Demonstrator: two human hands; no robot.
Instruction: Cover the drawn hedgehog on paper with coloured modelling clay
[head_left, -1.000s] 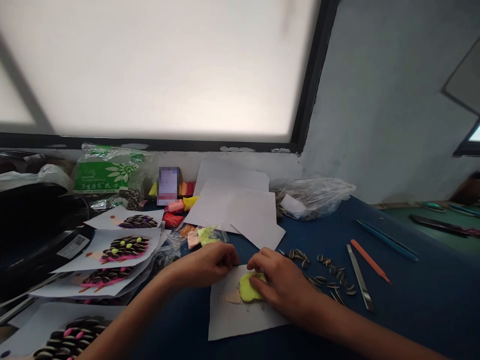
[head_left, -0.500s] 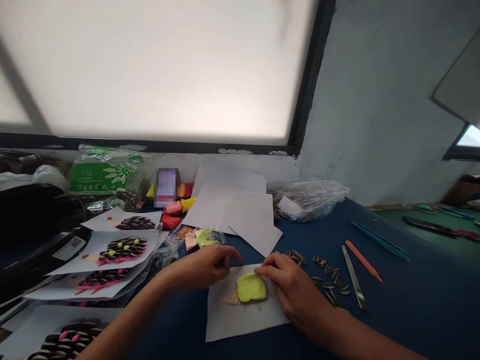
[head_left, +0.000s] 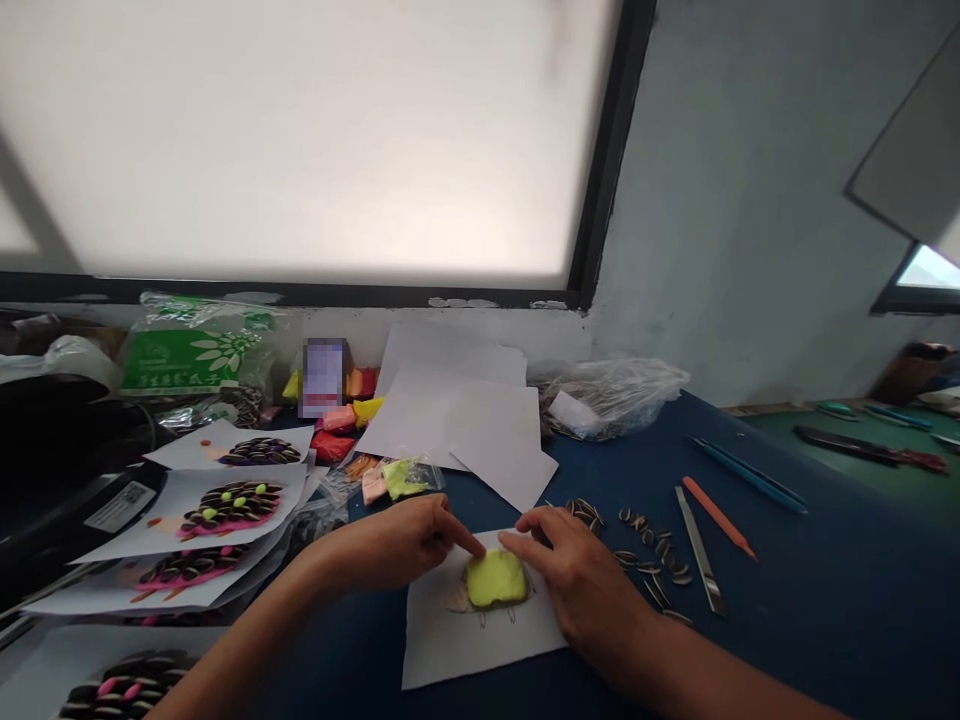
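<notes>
At lower ctr, yellow clay (head_left: 495, 580) lies on paper (head_left: 450, 655); L hand (head_left: 405, 540) points at clay's top edge, grip unclear; R hand (head_left: 581, 570) loosely spread. Prob. soft, light, easily dented: hold paper's margin.

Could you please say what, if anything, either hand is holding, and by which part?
Nothing appears held: the left hand points at the upper edge of the yellow clay; the right hand lies over the right side of the paper beneath.

- Clay patch (head_left: 496, 578): plain yellow-green.
- Drawing sheet (head_left: 442, 655): white, thin dark outlines.
- Tabletop (head_left: 810, 610): dark blue.
- Seeds (head_left: 663, 549): dark, pale stripes.
- Flat-bladed tool (head_left: 700, 550): silver-grey.
- Pointed tool (head_left: 718, 515): orange-red.
- Plastic bag (head_left: 169, 360): clear; green panel, white petal pattern.
</notes>
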